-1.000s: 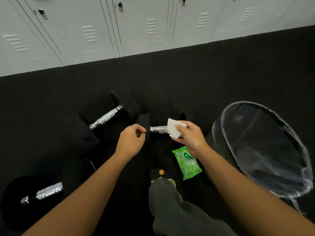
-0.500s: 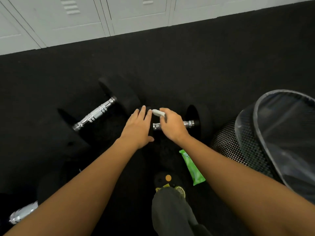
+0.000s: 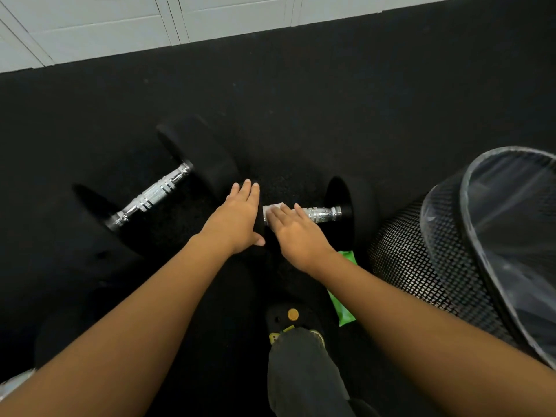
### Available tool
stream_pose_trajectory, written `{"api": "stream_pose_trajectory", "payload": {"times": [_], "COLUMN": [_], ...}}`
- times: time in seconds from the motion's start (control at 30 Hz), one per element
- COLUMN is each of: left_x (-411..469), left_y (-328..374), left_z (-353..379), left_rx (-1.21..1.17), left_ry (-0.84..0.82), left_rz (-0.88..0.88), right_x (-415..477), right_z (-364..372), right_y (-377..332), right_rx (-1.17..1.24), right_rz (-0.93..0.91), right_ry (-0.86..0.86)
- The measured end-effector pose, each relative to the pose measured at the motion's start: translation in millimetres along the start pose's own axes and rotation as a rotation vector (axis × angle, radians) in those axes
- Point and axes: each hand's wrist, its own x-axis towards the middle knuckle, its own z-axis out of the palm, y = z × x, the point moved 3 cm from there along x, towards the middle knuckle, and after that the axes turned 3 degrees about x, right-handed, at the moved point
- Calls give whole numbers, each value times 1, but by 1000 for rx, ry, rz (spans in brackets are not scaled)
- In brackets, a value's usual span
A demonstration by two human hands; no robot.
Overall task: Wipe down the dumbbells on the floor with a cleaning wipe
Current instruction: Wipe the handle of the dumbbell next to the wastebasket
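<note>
A black dumbbell with a chrome handle (image 3: 323, 214) lies on the dark floor in front of me. My right hand (image 3: 296, 236) presses a white cleaning wipe (image 3: 272, 209) around the left part of that handle. My left hand (image 3: 237, 219) rests flat, fingers together, on the dumbbell's left black head, which it mostly hides. A second dumbbell (image 3: 153, 195) lies at a slant to the left, untouched. A chrome bit of a third dumbbell (image 3: 13, 382) shows at the bottom left corner.
A black mesh waste bin (image 3: 421, 266) with a clear liner stands tilted at the right. A green wipe pack (image 3: 341, 302) lies under my right forearm. My shoe (image 3: 291, 319) and trouser leg are at bottom centre. White lockers (image 3: 120, 28) line the far edge.
My right hand has brought the wipe down from the air onto the dumbbell handle. My left hand has opened from a loose fist and settled on the left head. The view has tilted down.
</note>
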Motion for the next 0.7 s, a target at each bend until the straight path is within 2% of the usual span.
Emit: {"api": "stream_pose_trajectory", "payload": {"times": [0.17,0.47,0.7], "left_x": [-1,-1,-1], "left_y": [0,0,-1], "left_z": [0,0,2], "left_rx": [-10,-49,-63], "left_ry": [7,-12,2], "left_rz": [-2,-7,-15], "right_x": [11,-5,13], "right_z": [-3,2,-2], "right_y": [-1,-3,-8], "right_rx": [19,-100,-34], "right_rz": [77,38,84], "right_ry": [-44,-46,-56]}}
